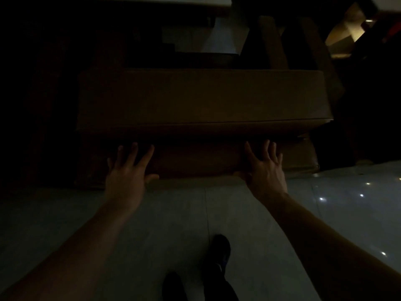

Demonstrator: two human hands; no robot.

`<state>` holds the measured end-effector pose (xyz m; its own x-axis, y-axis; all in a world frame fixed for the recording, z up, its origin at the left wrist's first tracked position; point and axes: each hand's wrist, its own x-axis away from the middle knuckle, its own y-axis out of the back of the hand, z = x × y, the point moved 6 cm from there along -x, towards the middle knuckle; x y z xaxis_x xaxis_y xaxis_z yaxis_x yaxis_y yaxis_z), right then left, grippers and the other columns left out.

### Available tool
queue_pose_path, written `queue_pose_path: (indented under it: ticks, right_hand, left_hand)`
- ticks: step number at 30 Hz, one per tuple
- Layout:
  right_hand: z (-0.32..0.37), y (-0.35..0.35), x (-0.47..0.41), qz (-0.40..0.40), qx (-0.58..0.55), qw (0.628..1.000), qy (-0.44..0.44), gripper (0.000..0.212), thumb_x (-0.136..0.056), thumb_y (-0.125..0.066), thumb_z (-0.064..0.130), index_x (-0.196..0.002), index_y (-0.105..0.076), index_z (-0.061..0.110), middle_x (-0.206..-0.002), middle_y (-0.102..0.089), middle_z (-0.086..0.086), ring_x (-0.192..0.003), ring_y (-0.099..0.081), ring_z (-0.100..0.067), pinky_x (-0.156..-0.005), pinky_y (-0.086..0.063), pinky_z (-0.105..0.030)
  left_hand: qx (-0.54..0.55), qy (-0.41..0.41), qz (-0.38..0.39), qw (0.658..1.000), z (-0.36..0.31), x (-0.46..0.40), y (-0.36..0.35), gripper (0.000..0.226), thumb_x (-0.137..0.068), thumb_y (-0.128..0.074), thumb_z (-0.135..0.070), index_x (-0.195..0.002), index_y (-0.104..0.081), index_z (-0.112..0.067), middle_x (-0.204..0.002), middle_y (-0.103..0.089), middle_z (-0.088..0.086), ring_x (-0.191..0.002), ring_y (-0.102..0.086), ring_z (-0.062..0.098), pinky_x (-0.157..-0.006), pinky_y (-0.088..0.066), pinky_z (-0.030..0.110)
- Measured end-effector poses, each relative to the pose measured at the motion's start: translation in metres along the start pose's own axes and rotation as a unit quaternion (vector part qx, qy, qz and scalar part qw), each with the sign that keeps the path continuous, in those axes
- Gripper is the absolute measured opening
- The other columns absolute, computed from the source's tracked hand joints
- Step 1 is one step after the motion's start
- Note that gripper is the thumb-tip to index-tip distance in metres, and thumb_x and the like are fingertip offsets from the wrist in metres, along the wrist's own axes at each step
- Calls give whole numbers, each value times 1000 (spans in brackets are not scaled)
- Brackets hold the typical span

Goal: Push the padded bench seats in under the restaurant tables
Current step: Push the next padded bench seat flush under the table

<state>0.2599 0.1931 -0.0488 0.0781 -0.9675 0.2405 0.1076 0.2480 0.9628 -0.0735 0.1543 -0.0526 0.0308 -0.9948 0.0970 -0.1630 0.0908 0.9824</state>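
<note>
The scene is very dim. A long brown padded bench seat (201,98) lies across the middle of the head view, its top cushion above a lower front panel. My left hand (128,170) lies flat against that front panel, fingers spread, left of centre. My right hand (265,168) presses the same panel further right, fingers also spread. Neither hand grips anything. Beyond the bench a dark table (217,5) edge and its legs (273,42) show at the top.
Pale tiled floor (238,224) stretches from the bench towards me, with light spots at the right. My dark shoes (219,250) stand at the bottom centre. A lit beige object (345,29) sits at the upper right. The left side is black.
</note>
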Motion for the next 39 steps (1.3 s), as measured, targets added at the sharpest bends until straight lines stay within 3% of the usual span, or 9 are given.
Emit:
queue_pose_path:
  ticks: [17, 31, 39]
  right_hand:
    - [7, -2, -1, -16, -4, 1000, 6, 88, -88, -52, 65, -157, -10, 30, -160, -4, -31, -148, 2, -48, -119, -10, -64]
    - [11, 10, -13, 45, 81, 996, 15, 91, -87, -47, 71, -157, -6, 29, -159, -13, -30, -147, -10, -49, -115, -25, -61]
    - [10, 15, -13, 111, 61, 992, 21, 97, -84, -51, 72, -156, 0, 32, -161, -5, -29, -147, -4, -50, -117, -21, -63]
  left_hand:
    - [1, 10, -5, 1000, 8, -7, 4, 78, -82, -71, -46, -150, -36, -30, -153, -36, 17, -140, -24, 49, -107, -24, 71]
    - [-5, 55, 39, 998, 5, -9, 6, 78, -82, -72, -45, -150, -34, -32, -157, -31, 13, -144, -18, 44, -112, -18, 67]
    - [-3, 118, 99, 988, -9, -1, 11, 84, -90, -58, -50, -155, -6, -36, -164, -3, 9, -148, 3, 37, -117, -21, 53]
